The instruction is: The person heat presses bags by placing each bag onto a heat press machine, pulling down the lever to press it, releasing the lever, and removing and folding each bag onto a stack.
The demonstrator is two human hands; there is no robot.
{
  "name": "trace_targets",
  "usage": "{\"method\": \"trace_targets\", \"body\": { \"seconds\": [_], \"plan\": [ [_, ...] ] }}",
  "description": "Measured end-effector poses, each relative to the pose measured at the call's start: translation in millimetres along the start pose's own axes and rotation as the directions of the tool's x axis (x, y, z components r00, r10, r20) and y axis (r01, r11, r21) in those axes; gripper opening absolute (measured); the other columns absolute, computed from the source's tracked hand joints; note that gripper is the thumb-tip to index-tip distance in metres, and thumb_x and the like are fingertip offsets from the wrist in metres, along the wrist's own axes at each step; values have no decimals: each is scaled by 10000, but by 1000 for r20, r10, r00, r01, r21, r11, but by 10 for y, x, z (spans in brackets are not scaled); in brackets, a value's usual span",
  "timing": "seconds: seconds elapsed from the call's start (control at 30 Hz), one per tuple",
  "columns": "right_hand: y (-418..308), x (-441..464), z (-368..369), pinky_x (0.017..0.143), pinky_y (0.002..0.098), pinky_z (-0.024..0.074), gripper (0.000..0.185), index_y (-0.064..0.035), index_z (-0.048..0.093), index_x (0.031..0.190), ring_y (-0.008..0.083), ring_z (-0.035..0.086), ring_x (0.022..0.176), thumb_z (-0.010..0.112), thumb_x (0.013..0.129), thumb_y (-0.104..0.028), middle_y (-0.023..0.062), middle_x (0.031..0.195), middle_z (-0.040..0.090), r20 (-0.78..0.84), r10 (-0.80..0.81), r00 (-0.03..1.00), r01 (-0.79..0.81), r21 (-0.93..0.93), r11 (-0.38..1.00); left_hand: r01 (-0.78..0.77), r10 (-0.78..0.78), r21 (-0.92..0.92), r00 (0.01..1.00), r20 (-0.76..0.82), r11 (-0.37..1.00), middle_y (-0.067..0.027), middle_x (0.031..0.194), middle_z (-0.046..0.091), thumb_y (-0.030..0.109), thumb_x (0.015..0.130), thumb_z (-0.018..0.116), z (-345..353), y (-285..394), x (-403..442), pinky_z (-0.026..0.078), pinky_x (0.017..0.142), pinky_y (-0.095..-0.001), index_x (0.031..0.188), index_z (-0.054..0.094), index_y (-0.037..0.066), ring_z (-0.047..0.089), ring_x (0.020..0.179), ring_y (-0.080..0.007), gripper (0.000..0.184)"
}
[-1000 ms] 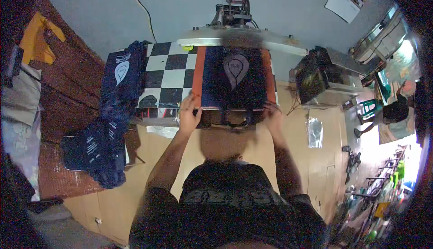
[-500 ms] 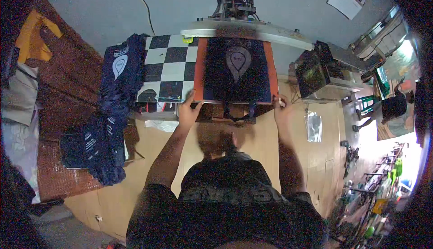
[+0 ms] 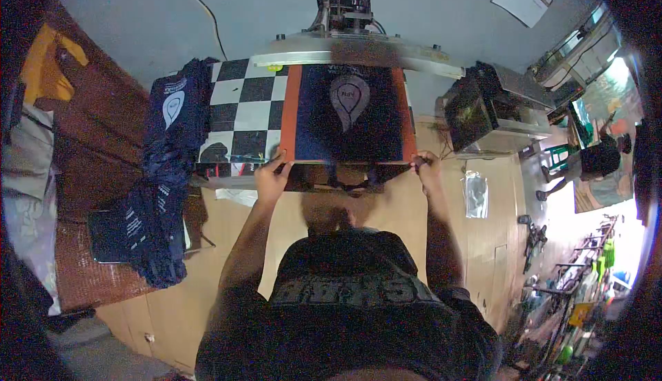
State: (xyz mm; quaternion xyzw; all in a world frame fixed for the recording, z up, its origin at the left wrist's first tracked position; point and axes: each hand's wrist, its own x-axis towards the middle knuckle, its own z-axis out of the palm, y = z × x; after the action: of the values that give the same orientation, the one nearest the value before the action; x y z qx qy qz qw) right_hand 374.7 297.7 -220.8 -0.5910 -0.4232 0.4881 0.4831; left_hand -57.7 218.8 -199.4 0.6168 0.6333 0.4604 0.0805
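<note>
A navy bag (image 3: 317,119) with a pale drop-shaped print lies flat on an orange board (image 3: 289,112), its dark straps hanging over the front edge. My left hand (image 3: 273,174) pinches the bag's or board's near left corner; which of the two is hidden. At the near right corner, my right hand (image 3: 427,171) has its fingers pressed together on something dark that is too small to make out. Behind the bag stands a press with a white-edged plate (image 3: 289,59). A black-and-white checkered surface (image 3: 245,105) is left of the board.
Printed navy bags (image 3: 165,122) hang and lie in a pile at the left. A dark box-like stand (image 3: 476,115) is at the right, with a clear plastic sleeve (image 3: 476,195) near it. Another person (image 3: 600,160) is at the far right by a table.
My right hand has come in to the board's near right corner, and my left hand has closed at the left corner. The view has shifted slightly.
</note>
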Motion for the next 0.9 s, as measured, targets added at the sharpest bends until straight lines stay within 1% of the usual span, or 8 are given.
{"method": "trace_targets", "body": {
  "seconds": [0.13,0.3,0.4,0.53,0.7,0.77,0.8,0.9],
  "plan": [
    [120,-71,56,559,223,480,177,-46,593,1044,97,564,638,553,887,23,46,769,622,-44,-55,998,62,178,982,94,-88,-119,994,59,988,-188,1117,656,96,805,727,-83,99,36,546,823,-319,1063,702,21,685,963,-281,270],
    [61,-131,21,542,215,464,229,-58,581,1116,91,552,622,574,895,2,34,747,610,36,-130,991,121,191,974,63,-58,-69,995,82,996,-188,1078,672,102,831,705,-86,-4,13,549,802,-324,1039,709,16,695,936,-277,226],
    [-49,-168,38,525,214,447,240,-56,579,1139,86,539,604,599,901,-28,22,732,602,35,7,999,-12,150,989,-9,6,60,998,56,998,-188,1031,687,116,836,707,-43,-71,-18,551,783,-325,987,720,9,704,906,-272,185],
    [-101,-205,89,517,217,436,208,-49,594,1107,79,525,590,626,902,-61,9,717,592,16,3,1000,-6,194,981,-155,156,117,988,3,981,-190,990,694,150,826,728,-20,-123,-27,551,758,-327,960,723,19,707,884,-274,188],
    [-208,-363,148,529,226,438,174,-37,616,1068,85,530,596,634,898,-65,7,719,593,-31,-144,989,147,100,984,-105,103,-14,991,-81,994,-141,883,720,177,812,755,19,-114,23,543,694,-300,892,712,15,709,774,-212,186],
    [-115,-270,131,542,229,441,182,-28,628,1064,91,537,603,649,891,-79,7,726,601,-53,-147,988,147,-12,989,160,-187,-274,979,-75,948,-98,834,703,37,818,691,149,-302,45,536,707,-285,856,688,21,686,781,-175,42],
    [-88,-236,125,548,231,442,187,-24,634,1062,95,540,607,657,888,-87,7,729,604,-63,-150,987,146,-69,987,283,-326,-396,944,-45,873,-76,810,695,-33,821,659,188,-342,61,533,713,-278,838,676,23,674,785,-157,61],
    [-36,-191,132,563,229,447,211,-19,635,1086,100,551,623,654,884,-76,13,748,618,-83,-153,985,144,-109,984,354,-379,-361,926,2,863,-45,755,650,-75,809,650,237,-458,74,520,710,-266,801,646,29,640,759,-138,105]
  ]
}}
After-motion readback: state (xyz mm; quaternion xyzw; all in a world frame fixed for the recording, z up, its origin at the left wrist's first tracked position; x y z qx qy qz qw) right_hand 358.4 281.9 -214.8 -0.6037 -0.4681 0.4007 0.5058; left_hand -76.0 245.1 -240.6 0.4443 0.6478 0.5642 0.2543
